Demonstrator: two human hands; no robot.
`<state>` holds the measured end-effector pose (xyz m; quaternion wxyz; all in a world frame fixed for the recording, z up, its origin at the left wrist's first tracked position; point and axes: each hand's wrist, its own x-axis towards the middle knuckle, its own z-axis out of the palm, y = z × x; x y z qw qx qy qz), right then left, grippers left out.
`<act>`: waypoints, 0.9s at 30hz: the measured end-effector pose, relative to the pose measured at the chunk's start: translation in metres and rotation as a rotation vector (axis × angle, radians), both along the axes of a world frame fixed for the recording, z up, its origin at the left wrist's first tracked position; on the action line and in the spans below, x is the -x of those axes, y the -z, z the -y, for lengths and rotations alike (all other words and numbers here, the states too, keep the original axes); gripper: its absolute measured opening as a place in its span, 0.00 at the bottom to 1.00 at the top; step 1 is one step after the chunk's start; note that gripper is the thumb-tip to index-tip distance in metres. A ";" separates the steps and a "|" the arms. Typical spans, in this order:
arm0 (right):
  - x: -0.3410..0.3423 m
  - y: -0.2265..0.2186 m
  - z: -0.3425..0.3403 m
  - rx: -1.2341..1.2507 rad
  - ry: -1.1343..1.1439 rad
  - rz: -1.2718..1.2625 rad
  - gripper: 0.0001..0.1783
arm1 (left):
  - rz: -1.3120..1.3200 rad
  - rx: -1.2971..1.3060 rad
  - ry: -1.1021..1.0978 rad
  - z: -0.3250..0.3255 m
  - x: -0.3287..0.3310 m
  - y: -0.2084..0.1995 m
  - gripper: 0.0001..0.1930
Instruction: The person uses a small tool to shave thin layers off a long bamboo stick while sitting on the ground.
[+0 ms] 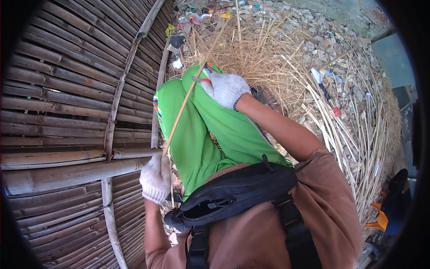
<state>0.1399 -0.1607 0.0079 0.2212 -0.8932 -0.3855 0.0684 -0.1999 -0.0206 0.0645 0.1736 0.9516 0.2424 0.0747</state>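
Observation:
A long, thin bamboo stick (181, 112) slants across my green trousers (192, 130), its far end reaching over the litter ahead. Its near end is in my left hand (156, 179), gloved in white knit, with the fingers closed round it beside my left thigh. Above my right knee, my gloved right hand (227, 89) is closed on a small knife (197, 80) with an orange-red handle. The short blade lies against the stick, crossing it. Most of the handle is hidden by the glove.
A bamboo slat wall (67, 96) stands close on my left. Ahead lie straw-coloured shavings (255, 56) over rubble and scraps. Several long bamboo strips (342, 139) lie at right, with an orange object (379, 218) beyond. A black bag (242, 181) is strapped across my front.

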 end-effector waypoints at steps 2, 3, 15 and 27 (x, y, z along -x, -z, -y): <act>0.004 -0.003 -0.001 0.015 0.003 -0.004 0.33 | -0.001 0.074 -0.012 0.005 0.049 -0.018 0.13; 0.007 -0.009 -0.001 0.032 -0.011 -0.009 0.33 | 0.035 0.147 -0.013 0.009 0.065 -0.029 0.14; 0.007 -0.007 -0.002 0.007 -0.011 0.056 0.34 | 0.132 0.227 0.083 -0.013 -0.071 0.037 0.19; 0.003 -0.009 -0.002 0.022 0.029 -0.021 0.36 | 0.147 0.303 0.138 -0.036 -0.190 0.061 0.22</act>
